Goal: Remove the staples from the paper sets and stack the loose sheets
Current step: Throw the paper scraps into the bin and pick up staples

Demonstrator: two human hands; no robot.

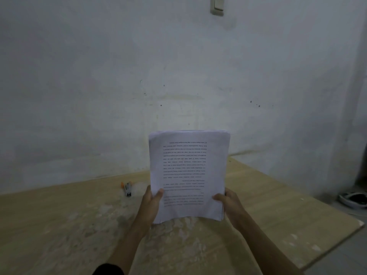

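Observation:
A thick stack of white printed sheets (188,171) stands upright above the wooden table (69,225), its text upside down to me. My left hand (152,203) grips the stack's lower left edge, thumb on the front page. My right hand (228,203) grips the lower right edge, thumb likewise on the front. The stack's bottom edge hangs a little above the tabletop. A small staple remover with orange handles (127,188) lies on the table to the left of the stack, behind my left hand.
A white wall rises right behind the table, with a light switch (217,5) high up. The table's right edge runs diagonally; beyond it on the floor lies a dark and white object (354,199).

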